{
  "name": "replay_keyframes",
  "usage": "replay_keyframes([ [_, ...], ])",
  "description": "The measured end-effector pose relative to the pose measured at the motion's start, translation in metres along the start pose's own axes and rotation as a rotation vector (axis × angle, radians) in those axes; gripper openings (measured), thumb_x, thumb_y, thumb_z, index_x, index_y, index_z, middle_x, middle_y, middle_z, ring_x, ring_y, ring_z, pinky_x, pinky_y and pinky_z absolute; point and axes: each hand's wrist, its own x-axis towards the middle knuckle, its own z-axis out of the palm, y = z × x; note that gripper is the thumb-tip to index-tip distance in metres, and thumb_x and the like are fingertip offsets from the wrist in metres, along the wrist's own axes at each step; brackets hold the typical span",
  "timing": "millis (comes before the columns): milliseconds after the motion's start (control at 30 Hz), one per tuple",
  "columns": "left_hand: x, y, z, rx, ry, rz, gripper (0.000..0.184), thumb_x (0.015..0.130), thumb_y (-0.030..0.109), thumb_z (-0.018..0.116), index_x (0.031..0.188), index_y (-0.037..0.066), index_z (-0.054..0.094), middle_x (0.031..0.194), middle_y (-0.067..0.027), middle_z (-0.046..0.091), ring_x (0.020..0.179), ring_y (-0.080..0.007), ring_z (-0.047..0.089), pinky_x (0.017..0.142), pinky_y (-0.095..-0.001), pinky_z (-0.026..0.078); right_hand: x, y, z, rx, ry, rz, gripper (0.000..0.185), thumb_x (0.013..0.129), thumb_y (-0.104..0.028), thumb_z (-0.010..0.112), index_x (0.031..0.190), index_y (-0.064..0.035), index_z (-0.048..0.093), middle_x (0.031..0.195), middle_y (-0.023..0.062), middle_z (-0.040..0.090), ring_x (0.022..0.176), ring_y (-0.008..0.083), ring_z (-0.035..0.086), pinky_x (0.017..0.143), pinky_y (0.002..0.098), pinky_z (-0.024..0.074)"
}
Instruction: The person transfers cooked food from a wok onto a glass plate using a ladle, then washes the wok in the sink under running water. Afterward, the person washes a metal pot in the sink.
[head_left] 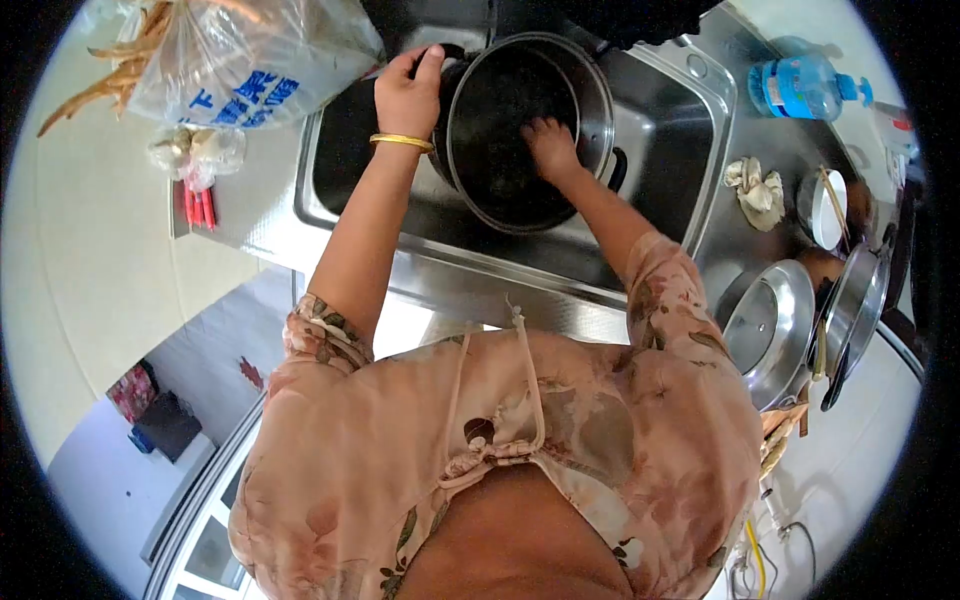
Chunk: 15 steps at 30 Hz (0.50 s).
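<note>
A deep, dark-inside metal pot (pixel 500 205) sits in the stainless steel sink (pixel 655 185), its round mouth facing up toward me. At its upper left, my left hand (pixel 408 98) is closed around the pot's side handle, thumb on top; a gold bracelet circles that wrist. Inside the pot is my right hand (pixel 553 150), reaching down near the right inner wall with fingers bent and slightly apart. I see nothing held in it, though the space under the palm is hidden. A black loop handle (pixel 619 170) sticks out on the pot's right side.
Left of the sink lie a filled plastic bag (pixel 260 70) and red-handled items (pixel 200 206). On the right are a blue-labelled bottle (pixel 800 88), a crumpled cloth (pixel 757 193), a white bowl (pixel 828 208) with chopsticks, a steel basin (pixel 770 325) and a pan (pixel 858 300).
</note>
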Motion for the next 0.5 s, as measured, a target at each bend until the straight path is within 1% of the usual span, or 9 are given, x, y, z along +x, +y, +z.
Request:
replay_keyframes([
  [33, -0.005, 0.006, -0.001, -0.002, 0.028, 0.065, 0.03, 0.081, 0.027, 0.062, 0.092, -0.001, 0.062, 0.065, -0.0007, 0.056, 0.055, -0.0058, 0.046, 0.051, -0.0203, 0.038, 0.014, 0.001, -0.02, -0.026, -0.019, 0.015, 0.021, 0.079, -0.012, 0.044, 0.093, -0.0089, 0.059, 0.096, 0.0093, 0.055, 0.087, 0.0304, 0.049, 0.069, 0.0435, 0.0393],
  [67, -0.01, 0.015, -0.002, -0.001, 0.05, 0.131, 0.03, 0.081, 0.027, 0.062, 0.092, -0.001, 0.063, 0.067, -0.0012, 0.058, 0.057, -0.0061, 0.047, 0.054, -0.0203, 0.04, 0.03, 0.012, -0.015, 0.015, 0.161, 0.049, 0.02, 0.077, -0.011, 0.046, 0.092, -0.0105, 0.06, 0.095, 0.0081, 0.056, 0.088, 0.0296, 0.049, 0.07, 0.0423, 0.0396],
  [133, -0.02, 0.03, -0.007, 0.099, 0.077, 0.106, 0.03, 0.081, 0.026, 0.062, 0.096, 0.0, 0.063, 0.078, -0.0047, 0.063, 0.068, -0.0098, 0.053, 0.065, -0.0225, 0.043, 0.043, 0.018, -0.031, 0.0, 0.253, 0.221, 0.023, 0.077, -0.01, 0.047, 0.095, -0.0113, 0.06, 0.095, 0.0078, 0.055, 0.091, 0.0297, 0.049, 0.074, 0.0413, 0.0394],
  [167, -0.022, 0.029, -0.007, 0.13, 0.102, 0.125, 0.03, 0.081, 0.026, 0.062, 0.096, 0.0, 0.063, 0.08, -0.0054, 0.064, 0.07, -0.0105, 0.054, 0.067, -0.023, 0.044, 0.044, 0.01, -0.018, -0.083, 0.053, 0.218, 0.028, 0.076, -0.013, 0.05, 0.103, -0.0092, 0.058, 0.099, 0.008, 0.055, 0.092, 0.028, 0.049, 0.074, 0.0393, 0.0396],
  [233, -0.026, 0.034, -0.004, 0.114, 0.141, 0.087, 0.03, 0.081, 0.026, 0.062, 0.096, 0.0, 0.063, 0.084, -0.0077, 0.064, 0.075, -0.0123, 0.055, 0.073, -0.0242, 0.044, 0.047, -0.053, 0.026, 0.236, -0.092, 0.672, 0.037, 0.077, -0.011, 0.05, 0.113, -0.0058, 0.053, 0.112, 0.0123, 0.053, 0.1, 0.0342, 0.047, 0.082, 0.0402, 0.0389],
  [333, -0.024, 0.027, -0.006, 0.073, 0.202, 0.142, 0.03, 0.081, 0.025, 0.062, 0.095, -0.001, 0.063, 0.084, -0.0078, 0.064, 0.075, -0.0124, 0.055, 0.073, -0.0241, 0.044, 0.064, -0.114, 0.033, 0.697, 0.037, 0.179, 0.039, 0.08, -0.014, 0.05, 0.117, -0.003, 0.049, 0.125, 0.0181, 0.045, 0.108, 0.0387, 0.045, 0.092, 0.042, 0.0353],
  [400, -0.028, 0.028, -0.006, 0.068, 0.184, 0.114, 0.03, 0.081, 0.024, 0.062, 0.096, -0.002, 0.062, 0.086, -0.0083, 0.064, 0.077, -0.0123, 0.055, 0.074, -0.024, 0.044, 0.108, -0.097, -0.003, 1.062, 0.09, 0.003, 0.036, 0.082, -0.019, 0.051, 0.114, -0.0038, 0.052, 0.122, 0.0194, 0.047, 0.108, 0.0365, 0.046, 0.091, 0.0429, 0.0357],
  [467, -0.033, 0.027, -0.006, 0.093, 0.177, 0.119, 0.031, 0.082, 0.024, 0.062, 0.097, -0.002, 0.061, 0.088, -0.0084, 0.064, 0.079, -0.0121, 0.055, 0.075, -0.0238, 0.044, 0.146, -0.052, -0.036, 0.922, 0.134, 0.23, 0.033, 0.082, -0.023, 0.054, 0.109, -0.0045, 0.055, 0.112, 0.0179, 0.053, 0.105, 0.0341, 0.048, 0.086, 0.0446, 0.0385],
  [500, -0.034, 0.026, -0.007, 0.084, 0.169, 0.151, 0.031, 0.082, 0.025, 0.061, 0.098, -0.002, 0.061, 0.089, -0.0089, 0.064, 0.08, -0.0122, 0.056, 0.075, -0.0238, 0.043, 0.138, -0.031, -0.032, 0.643, 0.267, 0.302, 0.03, 0.081, -0.023, 0.054, 0.105, -0.0048, 0.056, 0.106, 0.0156, 0.055, 0.101, 0.0333, 0.05, 0.08, 0.0455, 0.0402],
])
